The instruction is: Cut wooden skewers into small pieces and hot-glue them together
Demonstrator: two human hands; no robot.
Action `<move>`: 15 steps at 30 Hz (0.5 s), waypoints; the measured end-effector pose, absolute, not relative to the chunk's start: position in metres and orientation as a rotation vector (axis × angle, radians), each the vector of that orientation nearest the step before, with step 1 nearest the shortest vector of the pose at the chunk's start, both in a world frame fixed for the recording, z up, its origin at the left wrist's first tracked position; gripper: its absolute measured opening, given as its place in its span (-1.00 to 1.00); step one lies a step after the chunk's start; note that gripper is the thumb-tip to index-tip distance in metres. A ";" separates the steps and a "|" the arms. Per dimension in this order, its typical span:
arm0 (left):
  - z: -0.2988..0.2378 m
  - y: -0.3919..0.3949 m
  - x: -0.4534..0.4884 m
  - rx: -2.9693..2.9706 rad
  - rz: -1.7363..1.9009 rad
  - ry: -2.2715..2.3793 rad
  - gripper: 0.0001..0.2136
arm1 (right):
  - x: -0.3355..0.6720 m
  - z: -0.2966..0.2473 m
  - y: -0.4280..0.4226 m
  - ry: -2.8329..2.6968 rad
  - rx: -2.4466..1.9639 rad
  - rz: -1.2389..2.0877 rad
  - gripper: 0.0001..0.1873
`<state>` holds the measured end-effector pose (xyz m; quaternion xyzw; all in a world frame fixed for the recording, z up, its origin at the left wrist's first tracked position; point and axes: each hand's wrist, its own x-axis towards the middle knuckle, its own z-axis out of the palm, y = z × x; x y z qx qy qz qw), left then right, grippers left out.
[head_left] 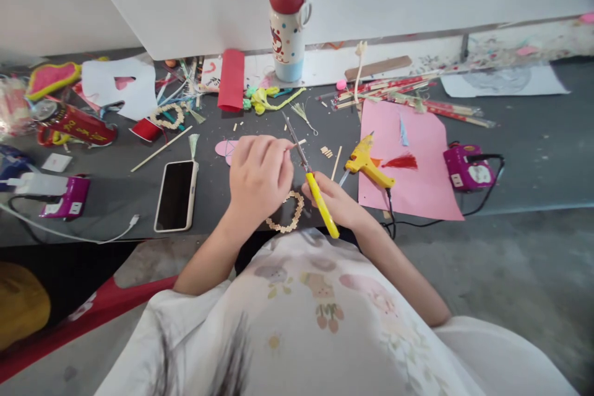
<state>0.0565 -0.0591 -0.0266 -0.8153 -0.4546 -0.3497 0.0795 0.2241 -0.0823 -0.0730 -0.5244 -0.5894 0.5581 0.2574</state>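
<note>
My right hand (335, 198) grips a pair of scissors (323, 204) with yellow handles, their metal blades pointing up and away from me. Close by the blades, my left hand (260, 172) is closed, back upward, its thumb and forefinger pinching a thin pale stick (301, 142), of which only a short end shows. A ring of small wooden pieces (297, 218) lies below my hands at the table edge, partly hidden by my left hand. Several short cut pieces (327, 152) and a thin stick (336, 163) lie just beyond my right hand.
A yellow glue gun (364, 161) rests partly on pink paper (431, 182), its cord running to a purple power block (468, 167). To the left are a phone (176, 196) and a red can (86, 125). A bottle (288, 31) stands at the back.
</note>
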 end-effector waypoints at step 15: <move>-0.043 -0.056 0.026 -2.702 -0.714 -1.298 -0.81 | 0.236 -0.054 -0.096 -1.965 -1.557 1.153 -0.61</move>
